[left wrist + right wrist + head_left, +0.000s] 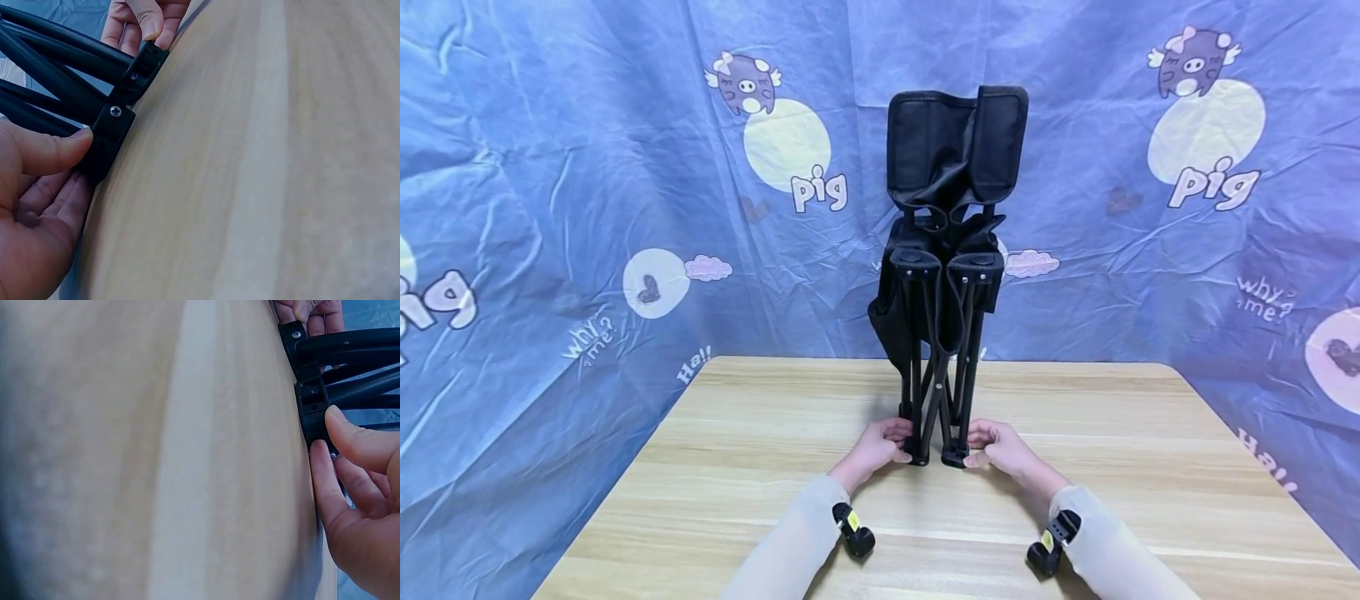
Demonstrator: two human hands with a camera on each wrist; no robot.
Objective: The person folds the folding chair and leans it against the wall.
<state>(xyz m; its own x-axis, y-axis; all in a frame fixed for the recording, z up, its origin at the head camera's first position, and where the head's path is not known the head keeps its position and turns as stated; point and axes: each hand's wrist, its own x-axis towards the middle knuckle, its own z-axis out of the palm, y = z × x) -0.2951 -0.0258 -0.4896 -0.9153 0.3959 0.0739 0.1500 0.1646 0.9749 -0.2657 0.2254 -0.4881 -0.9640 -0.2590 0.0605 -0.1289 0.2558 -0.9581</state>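
Note:
A black folding chair stands folded and upright on the table, its fabric seat and back bunched above dark metal legs. At its base, my left hand grips the left plastic foot, thumb on the front and fingers curled at the outer side. On the opposite side my right hand pinches the right foot between thumb and fingers. The feet sit close together on the tabletop, with the tubes crossing above them. Screw heads show on the feet in both wrist views.
The light wood-grain table reaches back to a blue printed cloth hanging behind and along both sides. The chair's top overlaps the cloth in the head view. A small black camera is strapped at my left wrist, another at my right.

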